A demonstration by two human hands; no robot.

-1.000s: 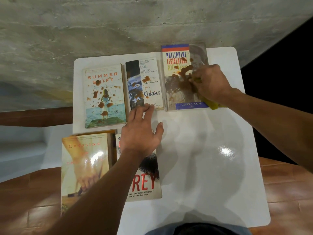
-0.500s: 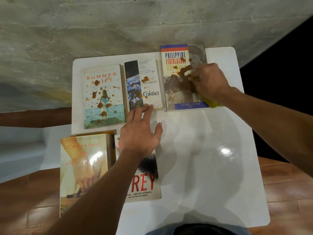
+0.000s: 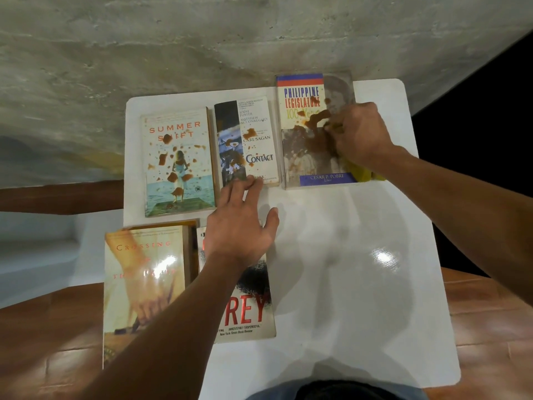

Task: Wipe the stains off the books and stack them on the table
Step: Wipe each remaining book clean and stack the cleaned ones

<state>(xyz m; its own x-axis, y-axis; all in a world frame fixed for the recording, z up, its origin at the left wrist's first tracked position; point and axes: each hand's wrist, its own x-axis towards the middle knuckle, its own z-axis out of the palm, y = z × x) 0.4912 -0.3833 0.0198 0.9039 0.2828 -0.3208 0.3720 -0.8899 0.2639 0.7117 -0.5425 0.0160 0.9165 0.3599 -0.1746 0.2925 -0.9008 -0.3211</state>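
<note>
Wiping: right hand (image 3: 359,134) pinched yellow cloth (image 3: 362,173) on stained Legislature book (image 3: 302,157).
Left hand (image 3: 239,226): fingers spread, empty.
Left: Contact (image 3: 256,145), Summer (image 3: 178,160) stained; none stacked.

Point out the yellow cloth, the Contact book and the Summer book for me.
yellow cloth (image 3: 364,174): head view, bare part below the right hand.
Contact book (image 3: 258,134): head view, white cover.
Summer book (image 3: 178,180): head view, cover middle.

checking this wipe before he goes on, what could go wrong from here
The right hand rubs a yellow cloth on the Philippine Legislature book; thick brown stains could smear rather than lift. That book overhangs the table's far edge and no hand pins it, so it may slide. The left hand might brush Contact's stains.
</note>
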